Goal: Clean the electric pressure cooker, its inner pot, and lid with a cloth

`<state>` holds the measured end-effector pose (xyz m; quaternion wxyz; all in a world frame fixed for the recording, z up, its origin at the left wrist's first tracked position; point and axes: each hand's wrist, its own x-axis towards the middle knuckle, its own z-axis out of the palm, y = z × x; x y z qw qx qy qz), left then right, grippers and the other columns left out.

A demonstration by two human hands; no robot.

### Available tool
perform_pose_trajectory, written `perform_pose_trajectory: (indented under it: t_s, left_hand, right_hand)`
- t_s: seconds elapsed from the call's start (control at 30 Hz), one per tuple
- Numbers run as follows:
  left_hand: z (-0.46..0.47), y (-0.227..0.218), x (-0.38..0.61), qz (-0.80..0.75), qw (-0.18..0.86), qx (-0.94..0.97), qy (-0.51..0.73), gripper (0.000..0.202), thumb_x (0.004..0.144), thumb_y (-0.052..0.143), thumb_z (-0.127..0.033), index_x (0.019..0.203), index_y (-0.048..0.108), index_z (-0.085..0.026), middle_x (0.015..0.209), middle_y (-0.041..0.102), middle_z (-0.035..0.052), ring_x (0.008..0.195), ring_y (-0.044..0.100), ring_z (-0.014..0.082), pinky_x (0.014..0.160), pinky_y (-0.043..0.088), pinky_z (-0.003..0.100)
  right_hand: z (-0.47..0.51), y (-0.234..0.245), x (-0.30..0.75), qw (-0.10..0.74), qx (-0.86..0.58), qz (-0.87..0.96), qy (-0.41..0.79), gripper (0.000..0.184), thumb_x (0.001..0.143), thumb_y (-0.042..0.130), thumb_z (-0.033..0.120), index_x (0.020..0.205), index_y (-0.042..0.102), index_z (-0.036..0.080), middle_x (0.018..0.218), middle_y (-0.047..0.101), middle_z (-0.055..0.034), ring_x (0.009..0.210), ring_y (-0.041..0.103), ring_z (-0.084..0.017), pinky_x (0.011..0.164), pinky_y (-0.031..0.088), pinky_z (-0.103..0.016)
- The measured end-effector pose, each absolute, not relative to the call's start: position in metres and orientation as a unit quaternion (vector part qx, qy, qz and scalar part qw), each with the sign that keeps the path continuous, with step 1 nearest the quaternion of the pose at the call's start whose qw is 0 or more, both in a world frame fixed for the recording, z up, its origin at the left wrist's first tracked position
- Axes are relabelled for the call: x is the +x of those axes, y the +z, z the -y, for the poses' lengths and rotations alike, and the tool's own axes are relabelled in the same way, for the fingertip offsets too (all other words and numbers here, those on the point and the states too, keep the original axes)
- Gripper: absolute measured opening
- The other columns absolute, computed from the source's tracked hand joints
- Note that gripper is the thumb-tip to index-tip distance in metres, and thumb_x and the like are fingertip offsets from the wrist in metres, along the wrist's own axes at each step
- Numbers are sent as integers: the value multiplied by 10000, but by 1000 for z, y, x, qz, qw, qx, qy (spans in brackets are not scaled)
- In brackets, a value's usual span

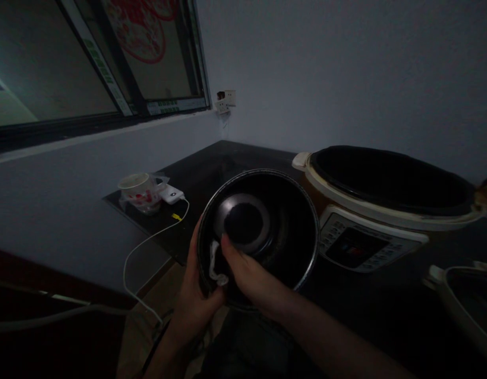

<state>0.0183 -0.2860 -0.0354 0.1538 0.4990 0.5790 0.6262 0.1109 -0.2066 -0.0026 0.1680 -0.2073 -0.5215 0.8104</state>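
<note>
Basically, the dark tabletop [227,158] runs into the wall corner, window [105,58] up on the L side. Big elec. cooker [373,218] stands on its R part, no lid on, dark inside, btn panel facing front. Dark pot [292,226] is just L of the cooker, tilted w/ mouth toward the viewer; can't tell if its base touches anything. Second, smaller cooker [448,295] is cut off at the lower R edge. L hand [199,295] grips the pot's L side from outside. R hand [243,268] reaches inside, right by the white cloth [212,263]; can't tell if its fingers pinch it. Paper cup [136,189] w/ red print, in a clear plastic bag, sits near the tabletop's far L end, white device [171,194] next to it, w/ cable [127,263] hanging off the edge.
</note>
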Motion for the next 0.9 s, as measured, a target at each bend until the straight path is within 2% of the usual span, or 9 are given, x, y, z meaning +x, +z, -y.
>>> perform_pose_trajectory:
  t_s: [0.17, 0.27, 0.37, 0.47, 0.6, 0.73, 0.9]
  left_hand:
    - [289, -42, 16, -581, 150, 497, 627, 875, 780, 711, -250, 1513, 246, -354, 1593, 287, 44, 1435, 289, 293, 1153, 313, 435]
    - [289, -39, 18, -576, 144, 511, 622, 813, 814, 670, -240, 1504, 261, -377, 1590, 298, 19, 1452, 258, 281, 1181, 248, 456]
    - [288, -36, 20, -571, 148, 501, 633, 790, 817, 665, -258, 1500, 281, -367, 1591, 297, 11, 1460, 241, 284, 1188, 241, 454]
    - [286, -37, 21, -567, 150, 486, 647, 771, 809, 667, -246, 1485, 317, -372, 1582, 319, 0, 1458, 255, 279, 1188, 251, 439]
    - [285, -40, 20, -575, 144, 466, 657, 764, 783, 670, -216, 1466, 362, -364, 1556, 371, 8, 1439, 302, 289, 1178, 279, 440]
    - [284, -38, 19, -588, 137, 431, 671, 711, 777, 654, -183, 1431, 424, -340, 1512, 438, 10, 1414, 359, 284, 1161, 319, 420]
    - [286, -35, 18, -588, 128, 427, 675, 642, 807, 609, -168, 1410, 457, -327, 1485, 458, 9, 1397, 381, 270, 1169, 297, 422]
  right_hand:
    - [204, 2, 86, 235, -231, 373, 867, 458, 888, 564, 509, 1185, 639, 168, 1221, 677, -63, 1260, 537, -187, 1129, 320, -356]
    - [193, 16, 70, 284, -237, 302, 879, 273, 917, 522, 351, 1081, 647, 171, 1127, 710, -54, 1176, 591, -179, 1067, 397, -360]
    - [182, 27, 58, 343, -234, 248, 875, 214, 930, 459, 305, 964, 636, 189, 991, 732, -35, 1048, 647, -174, 987, 461, -333]
    - [181, 24, 52, 383, -227, 256, 858, 228, 930, 462, 364, 953, 625, 205, 1017, 722, -19, 1075, 630, -162, 1002, 445, -301]
    - [193, 3, 56, 343, -223, 381, 829, 289, 872, 548, 435, 1022, 638, 206, 1089, 700, -31, 1141, 587, -180, 1065, 384, -337]
    - [200, -22, 74, 269, -184, 542, 774, 299, 877, 523, 421, 1019, 669, 203, 1069, 689, -39, 1082, 600, -184, 1085, 352, -373]
    - [195, -49, 107, 167, -154, 682, 695, 319, 904, 482, 427, 960, 686, 188, 898, 677, -36, 918, 613, -191, 935, 463, -373]
